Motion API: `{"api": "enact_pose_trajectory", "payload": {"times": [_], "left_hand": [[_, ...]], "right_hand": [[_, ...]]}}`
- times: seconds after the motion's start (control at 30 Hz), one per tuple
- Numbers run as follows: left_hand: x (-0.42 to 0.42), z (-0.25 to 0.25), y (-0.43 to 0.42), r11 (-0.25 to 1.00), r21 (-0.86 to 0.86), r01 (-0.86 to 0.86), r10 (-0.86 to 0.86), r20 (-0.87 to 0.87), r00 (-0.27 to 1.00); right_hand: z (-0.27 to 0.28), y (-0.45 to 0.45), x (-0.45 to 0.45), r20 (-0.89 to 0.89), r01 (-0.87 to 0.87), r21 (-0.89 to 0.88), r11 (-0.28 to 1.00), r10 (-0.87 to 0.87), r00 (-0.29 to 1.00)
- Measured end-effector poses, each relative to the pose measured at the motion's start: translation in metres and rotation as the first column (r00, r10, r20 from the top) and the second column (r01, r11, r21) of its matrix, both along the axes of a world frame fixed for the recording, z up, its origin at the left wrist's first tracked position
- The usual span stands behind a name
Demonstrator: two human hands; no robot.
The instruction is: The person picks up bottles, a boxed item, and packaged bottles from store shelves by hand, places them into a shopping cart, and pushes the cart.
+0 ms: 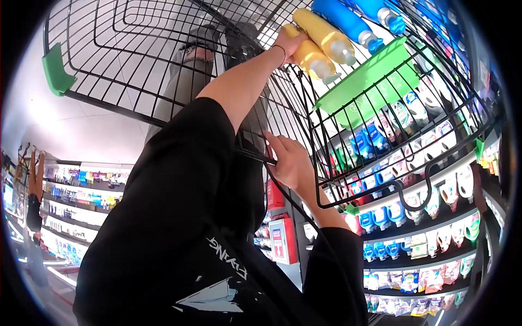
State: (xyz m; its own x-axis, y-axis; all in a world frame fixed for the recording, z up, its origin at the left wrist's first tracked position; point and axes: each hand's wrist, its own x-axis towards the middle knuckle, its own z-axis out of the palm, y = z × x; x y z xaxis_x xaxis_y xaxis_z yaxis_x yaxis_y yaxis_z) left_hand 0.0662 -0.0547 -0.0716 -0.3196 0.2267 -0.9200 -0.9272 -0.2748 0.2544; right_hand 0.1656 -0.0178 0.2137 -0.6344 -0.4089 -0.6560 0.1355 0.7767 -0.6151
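My left hand (289, 45) reaches across to the upper middle, its fingers on the side of the nearer yellow bottle (310, 54). A second yellow bottle (325, 37) lies right beside it, then a blue bottle (348, 24). These bottles have clear caps and are in the black wire cart (114, 89), by a light green panel (375, 81). Lower down, my right hand (288, 163) is at the cart's black bar, fingers bent and thumb toward the left. What its fingers close on is partly hidden.
Shelves of detergent bottles and packs (418, 228) curve along the right. A red and white box (281, 240) is below my right hand. Further shelves (81, 190) stand at the left, with another person (34, 209) near them. My legs (182, 89) show beyond the cart wires.
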Motion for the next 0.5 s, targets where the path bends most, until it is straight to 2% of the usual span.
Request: {"api": "enact_pose_trajectory", "payload": {"times": [0.17, 0.27, 0.3, 0.4, 0.43, 0.5], "left_hand": [[0.005, -0.013, 0.007, 0.999, 0.043, 0.011, -0.012, 0.033, 0.999], [-0.007, -0.007, 0.0, 0.995, 0.086, 0.041, -0.055, 0.17, 0.984], [-0.009, -0.006, -0.001, 0.986, 0.155, -0.066, 0.028, 0.237, 0.971], [-0.02, 0.001, -0.021, 0.914, 0.376, 0.154, -0.228, 0.161, 0.96], [-0.035, 0.03, -0.02, 0.98, 0.171, 0.102, -0.152, 0.313, 0.937], [-0.035, 0.013, -0.02, 0.986, -0.011, 0.164, -0.159, 0.196, 0.968]], "right_hand": [[0.002, -0.001, 0.0, 0.01, -0.005, 0.025, 1.0, 0.004, 1.0], [0.001, -0.001, -0.001, 0.035, -0.018, 0.025, 1.0, 0.018, 0.999], [0.002, -0.003, -0.002, 0.042, -0.018, 0.032, 0.999, 0.016, 0.999], [0.0, -0.002, -0.001, 0.036, -0.007, 0.002, 1.0, 0.007, 0.999], [0.001, -0.002, -0.001, 0.04, -0.005, 0.001, 1.0, 0.005, 0.999], [0.001, -0.003, -0.003, 0.048, -0.027, 0.008, 1.0, 0.026, 0.999]]}}
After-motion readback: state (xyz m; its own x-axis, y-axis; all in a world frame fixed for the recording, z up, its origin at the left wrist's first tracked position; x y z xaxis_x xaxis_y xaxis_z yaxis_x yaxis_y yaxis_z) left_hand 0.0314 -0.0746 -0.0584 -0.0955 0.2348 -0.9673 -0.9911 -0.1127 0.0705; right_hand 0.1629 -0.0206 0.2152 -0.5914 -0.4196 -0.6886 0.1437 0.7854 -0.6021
